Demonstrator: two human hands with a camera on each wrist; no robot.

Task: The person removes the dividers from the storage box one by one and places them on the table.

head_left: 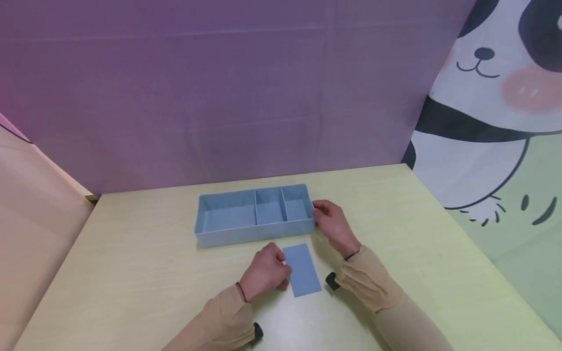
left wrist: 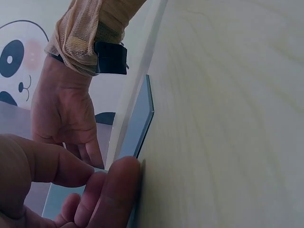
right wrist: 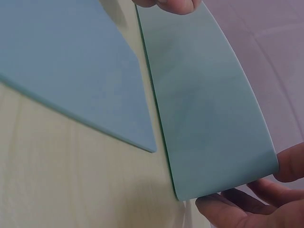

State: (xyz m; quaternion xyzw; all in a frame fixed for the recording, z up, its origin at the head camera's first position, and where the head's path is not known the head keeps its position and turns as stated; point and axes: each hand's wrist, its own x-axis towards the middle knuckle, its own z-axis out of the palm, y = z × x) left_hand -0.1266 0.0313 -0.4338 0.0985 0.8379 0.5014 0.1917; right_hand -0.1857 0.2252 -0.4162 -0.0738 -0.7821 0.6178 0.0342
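Observation:
A pale blue box [head_left: 254, 231] with three compartments stands on the table. At its right end, my right hand [head_left: 335, 226] holds the end wall, fingertips against the outside and another digit at the rim in the right wrist view. In front of the box is a flat blue rectangular panel [head_left: 302, 270], thin-edged in the left wrist view. My left hand [head_left: 265, 270] pinches the panel's left edge between thumb and curled fingers. Part of the panel's edge is hidden behind those fingers in the left wrist view.
The light wooden table [head_left: 131, 273] extends to both sides. Behind it hangs a purple cloth [head_left: 219, 97], and a panda-printed backdrop [head_left: 491, 165] is on the right. Black wrist bands [head_left: 332, 281] show below both sleeves.

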